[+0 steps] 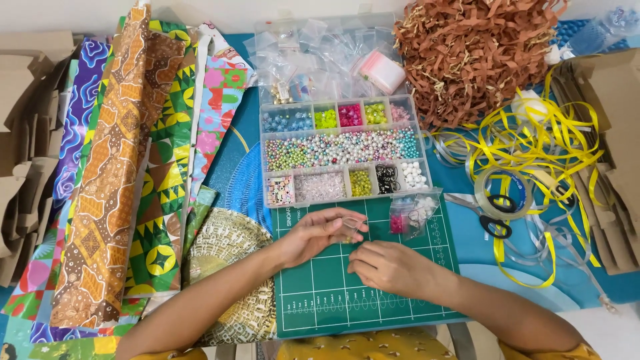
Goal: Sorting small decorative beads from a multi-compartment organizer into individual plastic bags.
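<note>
Blue tabletop [233,167] is crowded w/ craft stuff, and a green cutting mat [320,300] is lying at the near edge under both hands.

Left hand [313,237] is curling over the mat, thumb & fingers pinching a small clear loop [353,225] that looks like thin cord or a tiny bag edge; too small to tell which. Right hand [393,267] is resting knuckles-up just beside it, fingers curled in. Can't tell if it's gripping anything, though the fingertips are pointing toward the same loop.

Risks, as I judge them: the loop is slipping-size, so a loose pinch could be dropping it onto the mat. Bead box [343,150] is sitting open right above the hands, lid [320,57] flipped back, so a bump from either wrist could be spilling beads across compartments. Small bag [410,215] of pink bits is lying at the mat's top right corner, near enough to be knocked.

Counts: 1 bead box w/ roughly 11 compartments, 1 cutting mat, 1 pair of scissors [490,217], 1 tape roll [503,193], 1 heap of brown paper shred [473,57], 1 tangle of yellow ribbon [540,143], approx. 5 patterned paper sheets [113,173] fanned at left, cardboard pieces [23,147] stacked both sides.
</note>
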